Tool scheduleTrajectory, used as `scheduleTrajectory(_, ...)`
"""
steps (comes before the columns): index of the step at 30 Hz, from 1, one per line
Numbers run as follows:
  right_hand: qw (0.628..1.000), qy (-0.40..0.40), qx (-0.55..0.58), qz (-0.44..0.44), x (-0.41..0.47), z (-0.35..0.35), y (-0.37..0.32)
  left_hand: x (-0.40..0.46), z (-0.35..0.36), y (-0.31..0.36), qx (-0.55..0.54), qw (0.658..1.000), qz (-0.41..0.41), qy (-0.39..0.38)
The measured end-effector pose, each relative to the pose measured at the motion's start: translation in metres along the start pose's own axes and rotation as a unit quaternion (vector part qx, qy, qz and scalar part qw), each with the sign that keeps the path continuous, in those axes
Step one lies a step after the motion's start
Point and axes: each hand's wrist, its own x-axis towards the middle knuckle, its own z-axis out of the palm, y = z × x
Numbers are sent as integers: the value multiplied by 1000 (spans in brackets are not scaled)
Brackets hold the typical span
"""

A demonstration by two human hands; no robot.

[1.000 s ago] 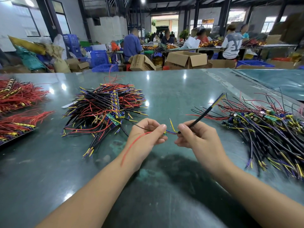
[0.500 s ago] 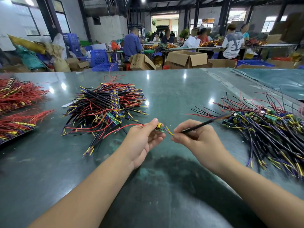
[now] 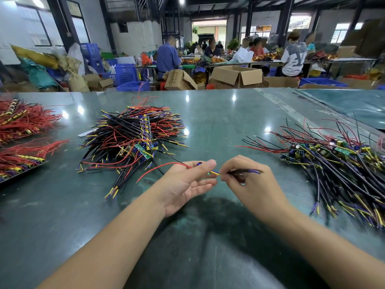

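Observation:
My left hand (image 3: 187,182) pinches a small circuit board with wires (image 3: 208,171) between thumb and fingers; its red wire (image 3: 162,166) loops off to the left. My right hand (image 3: 248,180) pinches the board's yellow and purple leads, and a black sleeve (image 3: 243,171) lies across its fingers. Both hands hover just above the green table (image 3: 218,122), almost touching each other.
A tidy heap of wired boards (image 3: 133,140) lies ahead left, a looser heap (image 3: 341,163) at the right. Red-wire bundles (image 3: 23,119) sit on trays at the far left. Cardboard boxes (image 3: 237,77), blue crates and seated people fill the background.
The black sleeve has swung down from pointing up and right and now lies short across my right fingers. The red wire has moved out to the left. Both hands drifted slightly right.

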Motion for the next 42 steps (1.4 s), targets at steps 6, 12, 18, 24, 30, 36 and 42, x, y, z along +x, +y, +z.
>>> scheduleTrajectory(6,992,18,99,71,-4,5,-3,2,2,-3,-12,997,46,65)
scheduleTrajectory(12,956,45,231,177,-3,5,-2,1,4,-2,-43,994,76,67)
scheduleTrajectory(18,802,89,482,340,0,3,-8,0,6,-2,-47,993,88,60)
scheduleTrajectory(24,710,68,586,385,4,-6,-17,0,6,3,-90,991,79,53)
scheduleTrajectory(30,652,55,661,368,3,-10,-23,-5,5,9,-147,987,63,-21)
scheduleTrajectory(36,666,17,671,326,4,-8,-22,-8,8,9,-127,982,135,-29)
scheduleTrajectory(42,705,-2,620,344,4,-5,-17,-7,9,2,-74,984,157,-37)
